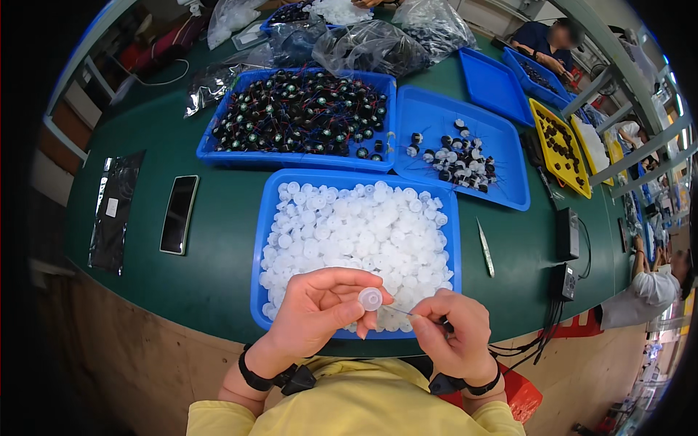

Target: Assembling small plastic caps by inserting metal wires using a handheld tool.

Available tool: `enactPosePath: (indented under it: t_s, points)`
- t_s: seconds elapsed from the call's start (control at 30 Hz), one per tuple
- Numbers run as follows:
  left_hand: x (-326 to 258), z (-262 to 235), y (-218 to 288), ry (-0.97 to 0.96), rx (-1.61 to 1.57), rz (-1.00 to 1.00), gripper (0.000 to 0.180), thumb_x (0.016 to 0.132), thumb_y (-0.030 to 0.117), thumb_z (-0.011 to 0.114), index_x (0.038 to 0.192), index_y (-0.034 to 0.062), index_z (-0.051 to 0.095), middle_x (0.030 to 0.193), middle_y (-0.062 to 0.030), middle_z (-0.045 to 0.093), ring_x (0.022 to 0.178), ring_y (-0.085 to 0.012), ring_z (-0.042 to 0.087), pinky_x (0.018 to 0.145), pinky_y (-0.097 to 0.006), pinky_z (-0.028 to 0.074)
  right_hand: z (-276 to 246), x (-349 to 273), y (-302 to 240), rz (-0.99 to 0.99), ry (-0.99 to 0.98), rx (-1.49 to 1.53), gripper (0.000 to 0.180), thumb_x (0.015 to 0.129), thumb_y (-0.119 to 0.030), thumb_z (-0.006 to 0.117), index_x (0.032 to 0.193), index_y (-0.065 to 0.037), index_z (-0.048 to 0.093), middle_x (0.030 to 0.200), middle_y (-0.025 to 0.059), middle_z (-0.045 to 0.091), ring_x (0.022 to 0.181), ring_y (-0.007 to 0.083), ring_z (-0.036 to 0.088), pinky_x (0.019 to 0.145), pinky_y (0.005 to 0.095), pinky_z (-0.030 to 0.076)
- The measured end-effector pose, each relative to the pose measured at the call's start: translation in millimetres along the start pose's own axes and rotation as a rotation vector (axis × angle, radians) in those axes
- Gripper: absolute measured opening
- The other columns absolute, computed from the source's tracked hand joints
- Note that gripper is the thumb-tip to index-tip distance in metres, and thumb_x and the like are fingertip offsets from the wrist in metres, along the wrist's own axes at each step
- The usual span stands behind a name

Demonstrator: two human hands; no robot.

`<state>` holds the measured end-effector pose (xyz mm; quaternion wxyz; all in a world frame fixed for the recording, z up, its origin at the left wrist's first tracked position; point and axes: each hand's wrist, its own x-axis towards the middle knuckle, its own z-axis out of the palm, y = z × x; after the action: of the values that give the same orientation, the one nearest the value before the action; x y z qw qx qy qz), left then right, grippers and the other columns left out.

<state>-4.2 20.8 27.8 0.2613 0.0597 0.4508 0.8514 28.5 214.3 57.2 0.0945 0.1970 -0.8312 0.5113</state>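
Observation:
Between the thumb and fingers of my left hand [313,305] is a round, translucent white plastic cap [370,299], its ringed face showing. My right hand [459,330] is closed, thumb against forefinger, pinching thin wires [398,310] that run toward the cap. Something dark shows inside the right fingers, too hidden to name. Both hands are over the near edge of a blue tray [263,243] heaped with similar white caps [356,225].
Behind stands a blue tray [291,161] of black wired parts; a shallower blue tray [509,192] holds black-and-white pieces. Tweezers [485,248], a phone [179,215], a dark plastic bag [116,211] and black boxes with cables [566,254] lie around. People work nearby.

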Motion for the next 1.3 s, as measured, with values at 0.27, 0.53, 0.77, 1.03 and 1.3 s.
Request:
enactPosePath:
  t_s: [0.27, 0.53, 0.77, 1.03, 1.3]
  points:
    - [-2.0, -1.8, -6.2, -0.124, -0.185, 0.042, 0.031, 0.087, 0.022, 0.057, 0.102, -0.0052, 0.055, 0.090, -0.0195, 0.059, 0.063, -0.0174, 0.057, 0.051, -0.026, 0.046, 5.9, 1.0, -8.1, -0.291, 0.074, -0.316, 0.018, 0.064, 0.000, 0.068, 0.081, -0.002, 0.060, 0.054, 0.0009, 0.042, 0.039, 0.0131, 0.040, 0.035, 0.0245, 0.029]
    - [-3.6, -11.4, -3.2, -0.230, -0.320, -0.055, 0.037, 0.090, 0.020, 0.052, 0.114, -0.0080, 0.049, 0.097, -0.0180, 0.059, 0.069, -0.0175, 0.059, 0.063, -0.027, 0.048, 7.2, 3.7, -13.7, -0.379, 0.057, -0.450, 0.019, 0.061, 0.000, 0.069, 0.078, 0.000, 0.059, 0.054, -0.0004, 0.041, 0.040, 0.0121, 0.040, 0.035, 0.0236, 0.028]
    - [-6.7, -12.0, -1.7, -0.260, -0.171, -0.018, 0.039, 0.090, 0.020, 0.051, 0.118, -0.0079, 0.048, 0.089, -0.0152, 0.061, 0.066, -0.0148, 0.058, 0.062, -0.026, 0.047, 9.4, 3.3, -12.1, -0.382, 0.060, -0.455, 0.017, 0.061, 0.000, 0.069, 0.074, 0.000, 0.058, 0.051, -0.0012, 0.039, 0.038, 0.0115, 0.038, 0.034, 0.0235, 0.025]
    - [-9.4, -12.0, 3.5, -0.257, -0.120, -0.070, 0.041, 0.090, 0.025, 0.052, 0.116, -0.0065, 0.051, 0.083, -0.0092, 0.060, 0.060, -0.0110, 0.052, 0.059, -0.023, 0.043, 8.2, 5.4, -11.8, -0.414, 0.047, -0.502, 0.018, 0.058, 0.002, 0.066, 0.075, 0.000, 0.059, 0.051, -0.0017, 0.036, 0.039, 0.0103, 0.036, 0.034, 0.0231, 0.022]
    - [-11.5, -7.2, 2.2, -0.151, -0.044, -0.014, 0.040, 0.086, 0.024, 0.059, 0.104, -0.0105, 0.056, 0.073, -0.0118, 0.060, 0.053, -0.0109, 0.050, 0.048, -0.021, 0.039, 7.7, 6.2, -13.2, -0.433, 0.016, -0.550, 0.020, 0.056, 0.002, 0.063, 0.075, 0.000, 0.059, 0.053, -0.0018, 0.036, 0.041, 0.0090, 0.036, 0.034, 0.0220, 0.023]
